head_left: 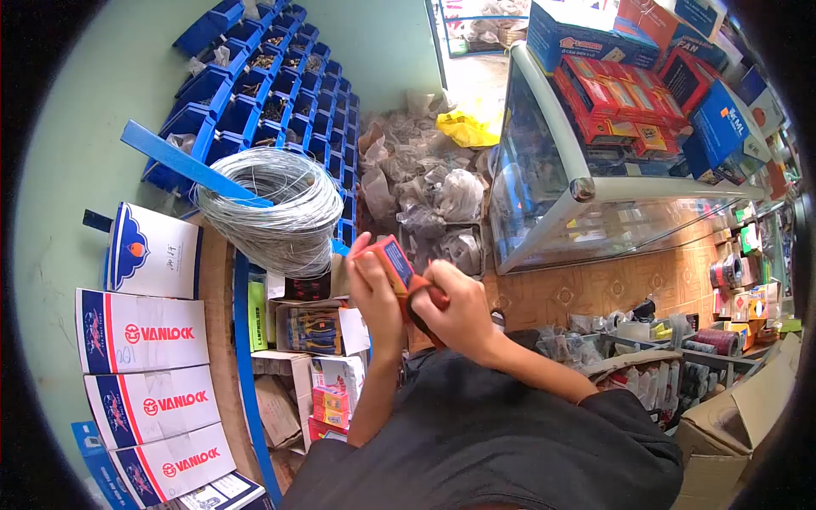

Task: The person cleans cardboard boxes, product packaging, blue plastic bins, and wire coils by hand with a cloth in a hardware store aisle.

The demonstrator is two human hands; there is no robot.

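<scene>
In the middle of the head view, my left hand (376,293) is wrapped round a small red and blue box (393,262), thumb along its side. Close beside it on the right, my right hand (455,308) is closed on a dark red and black item (429,299), which touches the lower end of the box. What this item is cannot be made out. Both hands are held in front of my dark shirt.
A coil of grey wire (276,204) hangs on a blue bar at the left, below blue bins (255,93). White Vanlock boxes (157,333) stand lower left. A glass display case (552,183) with red boxes is at the right. Plastic bags (416,183) lie ahead.
</scene>
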